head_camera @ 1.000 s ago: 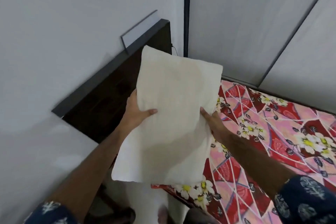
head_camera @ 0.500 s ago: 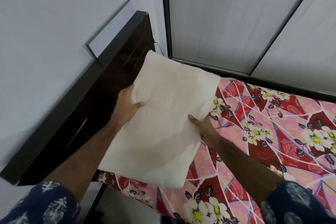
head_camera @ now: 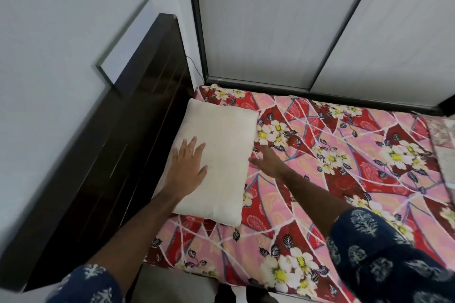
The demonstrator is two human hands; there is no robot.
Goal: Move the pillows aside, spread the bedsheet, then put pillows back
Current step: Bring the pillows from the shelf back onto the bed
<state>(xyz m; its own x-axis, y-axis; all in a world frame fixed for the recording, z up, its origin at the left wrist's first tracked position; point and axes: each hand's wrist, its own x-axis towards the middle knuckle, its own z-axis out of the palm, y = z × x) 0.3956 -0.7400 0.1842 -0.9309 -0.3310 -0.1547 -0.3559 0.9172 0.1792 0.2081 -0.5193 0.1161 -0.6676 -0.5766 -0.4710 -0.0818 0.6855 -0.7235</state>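
Cream rectangular pillow [head_camera: 216, 165], soft matte weave, lies flat on bedsheet [head_camera: 344, 155] against dark glossy wooden headboard [head_camera: 118, 145]. My left hand [head_camera: 188, 167] rests palm-down on pillow, fingers [head_camera: 194, 145] straight, spread wide. My right hand [head_camera: 267, 161] just beside pillow's right edge, fingers relaxed, holding nothing. Bedsheet: smooth pink-red cloth, white flower print, spread over bed.

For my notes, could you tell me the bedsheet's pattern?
The bedsheet is pink and red with white flowers, clearest in the head view.

The headboard [head_camera: 123, 155] blocks at 9 o'clock and the doors [head_camera: 295, 19] at 12; the sheet [head_camera: 344, 179] at 3 o'clock lies open.
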